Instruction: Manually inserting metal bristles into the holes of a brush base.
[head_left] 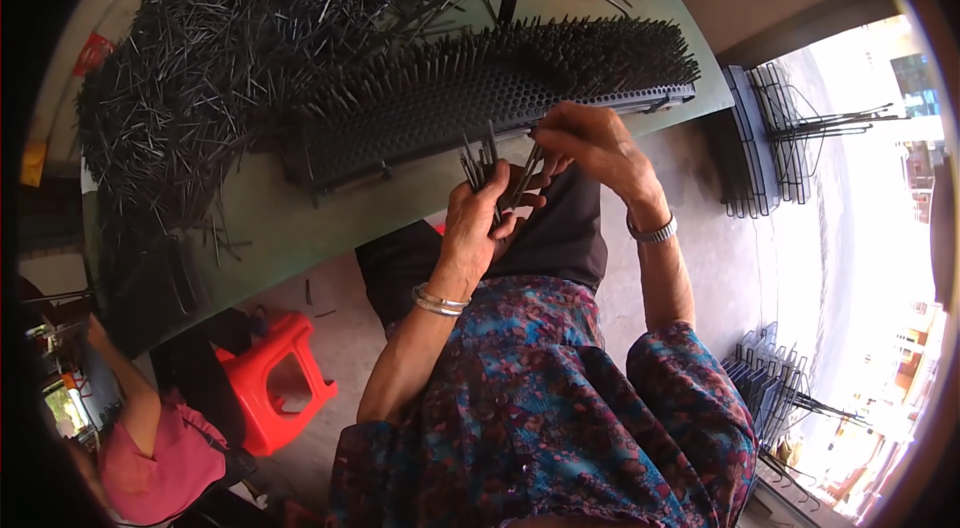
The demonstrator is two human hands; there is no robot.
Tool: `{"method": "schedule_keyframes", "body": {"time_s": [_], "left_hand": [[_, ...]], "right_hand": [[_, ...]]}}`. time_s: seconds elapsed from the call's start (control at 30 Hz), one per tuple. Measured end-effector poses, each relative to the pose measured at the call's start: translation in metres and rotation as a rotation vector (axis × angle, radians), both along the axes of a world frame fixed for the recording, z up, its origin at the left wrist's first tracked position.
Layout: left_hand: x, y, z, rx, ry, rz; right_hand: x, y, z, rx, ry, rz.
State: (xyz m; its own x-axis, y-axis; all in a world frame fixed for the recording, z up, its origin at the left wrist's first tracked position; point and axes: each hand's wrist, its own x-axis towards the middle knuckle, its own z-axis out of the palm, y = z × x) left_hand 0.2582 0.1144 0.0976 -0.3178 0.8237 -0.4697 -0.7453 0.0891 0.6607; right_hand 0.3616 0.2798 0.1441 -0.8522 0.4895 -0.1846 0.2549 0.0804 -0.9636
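My left hand (472,228) is closed around a bunch of thin dark rods (478,163), whose ends stick up past the thumb. Close by on its right, my right hand (597,150) has its fingertips pinched together by more of the rods; what lies between them is too small to make out. Just beyond both hands stands a long black board full of round holes (430,120). Many upright rods (610,53) fill the board's far and right parts, while its near left part shows bare holes.
A large heap of loose dark rods (230,38) covers the table's left side. The green tabletop (285,228) ends near my lap. At lower left are a red plastic stool (278,383) and a person in pink (165,458). Dark racks (750,143) stand at right.
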Motion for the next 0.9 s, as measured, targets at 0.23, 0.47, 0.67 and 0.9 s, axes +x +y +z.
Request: {"method": "schedule_keyframes", "body": {"time_s": [0.23,0.47,0.67,0.9], "left_hand": [[-0.015,0.01,-0.019,-0.014,-0.113,0.113],[-0.011,0.012,-0.022,0.007,-0.145,0.169],[-0.012,0.008,-0.022,-0.012,-0.136,0.197],[-0.011,0.008,-0.019,-0.036,-0.133,0.201]], "right_hand": [[-0.033,0.011,0.014,0.53,0.199,-0.502],[-0.055,0.034,-0.014,0.765,0.232,-0.542],[-0.057,0.031,-0.005,0.735,0.034,-0.47],[-0.067,0.041,-0.007,0.975,0.042,-0.418]]}}
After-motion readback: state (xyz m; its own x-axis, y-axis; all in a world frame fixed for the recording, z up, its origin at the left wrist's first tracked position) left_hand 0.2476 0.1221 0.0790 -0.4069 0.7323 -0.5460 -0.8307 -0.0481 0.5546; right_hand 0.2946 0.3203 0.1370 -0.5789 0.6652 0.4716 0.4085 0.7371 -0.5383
